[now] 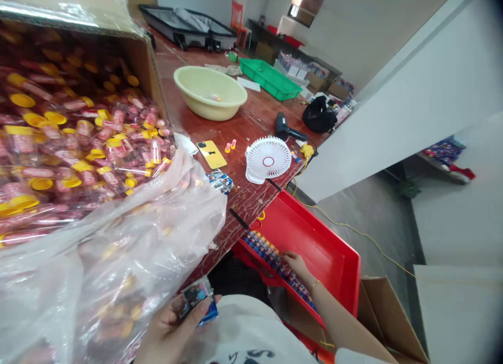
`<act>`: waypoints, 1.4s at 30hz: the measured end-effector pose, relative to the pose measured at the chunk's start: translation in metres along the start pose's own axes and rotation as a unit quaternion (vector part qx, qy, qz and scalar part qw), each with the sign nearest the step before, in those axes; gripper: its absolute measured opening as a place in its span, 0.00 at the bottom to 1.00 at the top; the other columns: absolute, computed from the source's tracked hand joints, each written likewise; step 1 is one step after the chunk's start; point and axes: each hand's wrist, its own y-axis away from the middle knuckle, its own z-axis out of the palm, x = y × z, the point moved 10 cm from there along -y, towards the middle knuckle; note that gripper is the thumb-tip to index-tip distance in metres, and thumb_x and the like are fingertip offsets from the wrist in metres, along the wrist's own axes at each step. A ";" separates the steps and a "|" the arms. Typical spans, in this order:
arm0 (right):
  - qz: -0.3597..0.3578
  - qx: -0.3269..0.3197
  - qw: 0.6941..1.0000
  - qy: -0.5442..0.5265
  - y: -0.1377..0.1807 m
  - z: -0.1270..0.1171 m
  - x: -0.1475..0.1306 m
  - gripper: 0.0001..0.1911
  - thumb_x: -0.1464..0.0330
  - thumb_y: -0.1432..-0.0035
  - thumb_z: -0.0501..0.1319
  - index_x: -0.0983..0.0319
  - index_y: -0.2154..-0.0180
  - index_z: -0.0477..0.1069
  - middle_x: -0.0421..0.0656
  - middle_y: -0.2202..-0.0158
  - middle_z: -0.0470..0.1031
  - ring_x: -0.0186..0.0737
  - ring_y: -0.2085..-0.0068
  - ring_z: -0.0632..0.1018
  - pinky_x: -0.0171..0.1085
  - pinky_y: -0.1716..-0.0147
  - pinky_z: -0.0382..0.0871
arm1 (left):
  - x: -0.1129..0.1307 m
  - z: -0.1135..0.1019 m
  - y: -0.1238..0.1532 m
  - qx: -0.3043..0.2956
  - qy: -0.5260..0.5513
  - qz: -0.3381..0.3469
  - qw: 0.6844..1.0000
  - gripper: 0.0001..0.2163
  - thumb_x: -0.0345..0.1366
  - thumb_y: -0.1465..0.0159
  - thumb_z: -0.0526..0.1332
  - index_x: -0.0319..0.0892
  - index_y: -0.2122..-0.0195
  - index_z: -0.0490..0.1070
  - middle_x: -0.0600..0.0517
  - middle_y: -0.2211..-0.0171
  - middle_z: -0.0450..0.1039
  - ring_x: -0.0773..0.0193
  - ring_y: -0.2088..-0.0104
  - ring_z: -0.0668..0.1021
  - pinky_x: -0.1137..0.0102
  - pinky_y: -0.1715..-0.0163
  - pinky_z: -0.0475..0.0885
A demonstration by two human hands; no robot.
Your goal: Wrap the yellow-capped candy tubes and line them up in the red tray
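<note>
My left hand [168, 330] is at the bottom of the view, closed around a small stack of blue printed cards [198, 298], close to my white shirt. My right hand [296, 264] reaches down into a red tray [326, 249] beside the table, with its fingers resting on a row of small packaged items [275, 259] lined along the tray's near edge. I cannot make out whether those fingers pinch one of them.
A cardboard box [145, 60] lined with clear plastic [118, 269] holds several yellow-capped tubes at left. The red-brown table [251, 123] carries a cream basin [210, 91], green tray [271, 78], white fan [268, 158], yellow phone [211, 154] and black bag [319, 115]. An open carton [389, 317] stands lower right.
</note>
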 end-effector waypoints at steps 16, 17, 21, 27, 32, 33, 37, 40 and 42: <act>-0.685 -0.245 0.686 -0.020 0.241 0.219 -0.425 0.12 0.76 0.45 0.54 0.57 0.60 0.67 0.45 0.61 0.72 0.42 0.56 0.72 0.42 0.54 0.66 | 0.068 -0.105 0.017 0.158 0.278 0.104 0.942 0.13 0.38 0.60 0.75 0.40 0.75 0.76 0.56 0.83 0.72 0.71 0.82 0.72 0.77 0.82 0.70; -0.691 -0.258 0.675 0.000 0.256 0.248 -0.442 0.11 0.76 0.44 0.54 0.58 0.60 0.67 0.45 0.61 0.72 0.42 0.55 0.72 0.41 0.53 0.66 | 0.071 -0.112 0.020 0.165 0.279 0.113 0.939 0.13 0.39 0.59 0.75 0.39 0.75 0.77 0.57 0.83 0.71 0.72 0.83 0.71 0.77 0.82 0.70; -0.699 -0.282 0.653 0.081 0.298 0.329 -0.470 0.13 0.74 0.47 0.59 0.61 0.58 0.67 0.47 0.60 0.73 0.45 0.56 0.71 0.44 0.55 0.66 | 0.081 -0.136 0.033 0.201 0.251 0.154 0.934 0.16 0.42 0.55 0.72 0.38 0.68 0.78 0.49 0.75 0.79 0.62 0.73 0.78 0.73 0.75 0.74; -0.803 -0.244 0.518 0.165 0.346 0.354 -0.456 0.16 0.77 0.41 0.52 0.61 0.52 0.66 0.49 0.53 0.70 0.47 0.49 0.67 0.47 0.50 0.62 | 0.081 -0.150 0.037 0.208 0.217 0.156 0.941 0.14 0.44 0.53 0.71 0.38 0.71 0.77 0.48 0.76 0.80 0.61 0.73 0.79 0.72 0.74 0.72; -0.736 -0.325 0.592 0.043 0.320 0.337 -0.464 0.19 0.74 0.41 0.54 0.58 0.48 0.62 0.47 0.53 0.70 0.44 0.51 0.69 0.45 0.51 0.64 | 0.078 -0.145 0.030 0.171 0.207 0.148 0.952 0.15 0.45 0.49 0.68 0.37 0.68 0.78 0.45 0.74 0.80 0.60 0.72 0.79 0.71 0.72 0.72; -0.696 -0.357 0.622 -0.015 0.309 0.326 -0.466 0.18 0.72 0.40 0.55 0.58 0.48 0.60 0.47 0.55 0.69 0.42 0.54 0.70 0.42 0.55 0.67 | 0.077 -0.145 0.030 0.172 0.216 0.148 0.950 0.15 0.44 0.50 0.69 0.37 0.68 0.78 0.45 0.73 0.80 0.60 0.72 0.79 0.71 0.73 0.72; -0.492 -0.527 0.678 -0.145 0.282 0.294 -0.454 0.14 0.67 0.43 0.60 0.57 0.54 0.61 0.38 0.68 0.66 0.33 0.69 0.70 0.32 0.72 0.65 | 0.078 -0.146 0.027 0.181 0.251 0.159 0.938 0.14 0.40 0.55 0.73 0.37 0.71 0.77 0.49 0.77 0.78 0.65 0.76 0.77 0.75 0.77 0.70; -0.423 -0.590 0.665 -0.174 0.280 0.269 -0.445 0.13 0.69 0.45 0.63 0.56 0.59 0.61 0.36 0.69 0.65 0.30 0.70 0.69 0.30 0.72 0.64 | 0.084 -0.141 0.023 0.178 0.252 0.172 0.935 0.13 0.37 0.58 0.74 0.37 0.73 0.77 0.53 0.81 0.75 0.68 0.79 0.74 0.77 0.79 0.69; -0.426 -0.589 0.661 -0.185 0.278 0.254 -0.445 0.13 0.70 0.45 0.63 0.56 0.59 0.62 0.36 0.68 0.65 0.29 0.69 0.68 0.30 0.71 0.64 | 0.087 -0.136 0.022 0.180 0.238 0.174 0.938 0.14 0.38 0.58 0.74 0.38 0.72 0.78 0.53 0.80 0.75 0.67 0.78 0.75 0.76 0.79 0.70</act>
